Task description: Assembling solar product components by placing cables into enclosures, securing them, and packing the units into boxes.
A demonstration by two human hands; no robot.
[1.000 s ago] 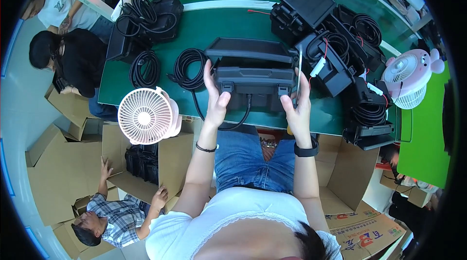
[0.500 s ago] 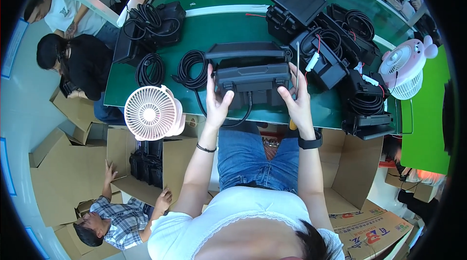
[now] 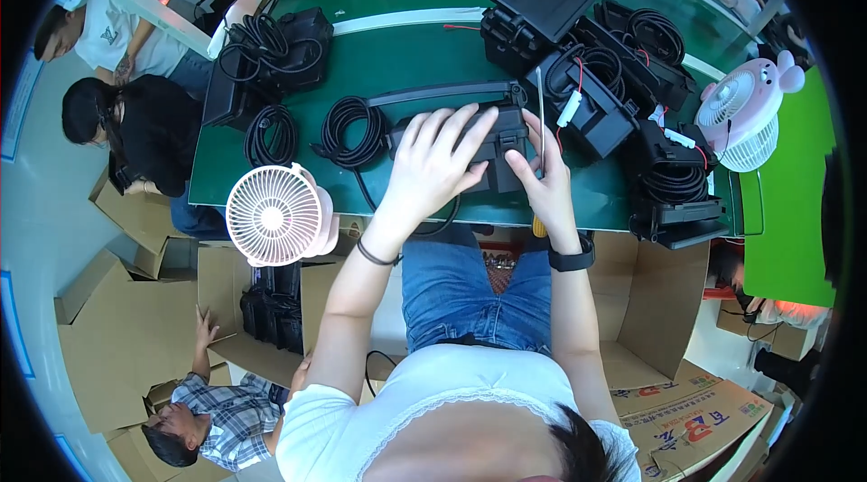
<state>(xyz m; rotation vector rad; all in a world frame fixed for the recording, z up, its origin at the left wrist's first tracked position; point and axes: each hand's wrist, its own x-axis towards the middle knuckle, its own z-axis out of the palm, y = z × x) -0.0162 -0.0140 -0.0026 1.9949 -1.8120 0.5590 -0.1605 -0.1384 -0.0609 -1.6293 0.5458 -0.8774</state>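
Note:
A black plastic case stands at the table's near edge in front of me, with a long black handle-like bar behind it. My left hand lies over its top, fingers spread. At the case's right side is my right hand, thumb on the front and fingers behind. A screwdriver is held in that hand; its thin shaft points away from me and its yellow handle shows below the palm. A black cable runs from the case's underside to a coil on the left.
Several black cases with coiled cables crowd the right and far left of the green table. A pink fan stands at the near left, another at the right. Cardboard boxes flank me; other people are at left.
My left hand has moved from the case's left side onto its top. The case's upper part looks lower and flatter. My right hand stays at the right side.

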